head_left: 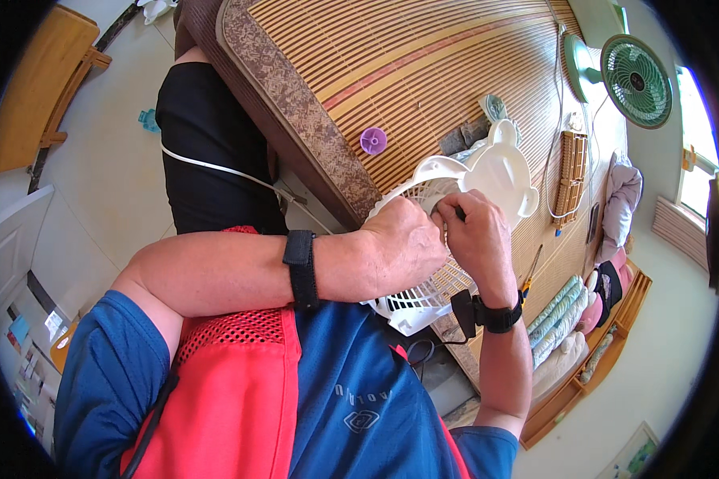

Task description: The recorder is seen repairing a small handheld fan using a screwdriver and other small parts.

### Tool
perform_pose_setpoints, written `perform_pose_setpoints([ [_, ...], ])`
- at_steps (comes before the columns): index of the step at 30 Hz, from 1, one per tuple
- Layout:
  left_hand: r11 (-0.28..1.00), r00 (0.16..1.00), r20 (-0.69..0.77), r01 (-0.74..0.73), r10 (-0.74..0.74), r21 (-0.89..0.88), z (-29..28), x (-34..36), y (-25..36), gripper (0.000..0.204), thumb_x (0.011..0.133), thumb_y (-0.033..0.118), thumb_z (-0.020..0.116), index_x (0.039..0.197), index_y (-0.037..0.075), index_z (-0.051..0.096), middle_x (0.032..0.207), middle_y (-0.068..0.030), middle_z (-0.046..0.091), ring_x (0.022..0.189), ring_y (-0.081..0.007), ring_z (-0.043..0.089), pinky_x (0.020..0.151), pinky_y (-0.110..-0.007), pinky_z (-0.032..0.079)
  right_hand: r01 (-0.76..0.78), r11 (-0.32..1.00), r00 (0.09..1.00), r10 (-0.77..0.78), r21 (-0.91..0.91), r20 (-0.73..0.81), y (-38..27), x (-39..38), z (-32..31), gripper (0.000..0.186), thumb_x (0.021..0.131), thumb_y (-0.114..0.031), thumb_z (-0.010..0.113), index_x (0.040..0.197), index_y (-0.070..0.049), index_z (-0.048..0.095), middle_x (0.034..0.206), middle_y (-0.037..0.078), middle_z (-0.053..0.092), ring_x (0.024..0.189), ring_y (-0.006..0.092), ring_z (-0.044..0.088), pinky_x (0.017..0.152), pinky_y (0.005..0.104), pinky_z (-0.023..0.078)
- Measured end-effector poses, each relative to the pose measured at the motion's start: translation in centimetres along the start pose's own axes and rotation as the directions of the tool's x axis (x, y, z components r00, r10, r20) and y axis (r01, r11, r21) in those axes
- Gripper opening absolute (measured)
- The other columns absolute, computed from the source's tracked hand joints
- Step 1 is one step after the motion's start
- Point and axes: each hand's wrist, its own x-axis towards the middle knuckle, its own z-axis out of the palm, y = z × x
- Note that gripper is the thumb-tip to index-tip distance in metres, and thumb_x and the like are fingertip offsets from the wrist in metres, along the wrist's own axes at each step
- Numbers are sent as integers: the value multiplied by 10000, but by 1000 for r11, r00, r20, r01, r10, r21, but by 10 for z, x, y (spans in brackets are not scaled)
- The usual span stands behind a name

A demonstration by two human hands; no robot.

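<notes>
My left hand [403, 246] and my right hand [481, 239] meet above a white slatted fan guard [431, 294], both with fingers curled closed. A small dark piece [460, 213] shows at my right fingers; its kind is unclear. Whatever lies inside my left fist is hidden. Beyond my hands, a white bear-shaped plastic part [502, 177] with rounded ears rests on the bed mat. The guard sits close to my body, partly covered by both hands. A small purple round plastic part [373, 141] lies on the mat, away from my hands.
A striped bamboo mat [423, 56] covers the bed. A screwdriver [533, 267] lies right of my right wrist. Farther off stand a green fan [636, 81] and a wooden slatted piece [571, 174]. A white cord [224, 166] crosses my leg. Rolled bedding [555, 319] lies at the right.
</notes>
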Motion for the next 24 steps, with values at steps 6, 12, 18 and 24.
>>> perform_pose_setpoints([
  [6,1000,1000,-18,-16,16,15,-1,-2,-1,371,973,223,742,1186,-76,797,857,-147,848,820,-268,853,725,-424,648,-122,991,992,121,62,21,-5,5,-2,209,1015,-238,796,1048,-51,883,1031,219,821,1000,455,787,901,537,616],
  [12,1000,998,-56,-7,7,5,5,-1,-1,359,970,224,744,1161,-74,806,856,-147,847,819,-271,853,705,-431,647,-236,970,968,229,60,102,-12,9,-7,222,995,-257,807,1023,-55,892,1004,237,821,981,463,795,889,543,625],
  [18,1000,998,-58,-15,15,-6,1,-2,-1,311,962,220,746,1107,-43,828,866,-149,843,816,-271,846,691,-434,642,-136,990,991,136,-22,-8,-10,3,2,219,1004,-254,786,1016,-61,889,1013,237,824,988,467,793,906,553,625],
  [24,1000,998,-58,-21,20,-19,1,-3,-1,304,958,228,752,1093,-31,836,870,-147,844,823,-274,847,696,-441,643,-163,987,987,163,12,-6,-10,5,2,244,986,-274,783,1014,-56,888,1004,247,825,984,473,797,911,556,629],
])
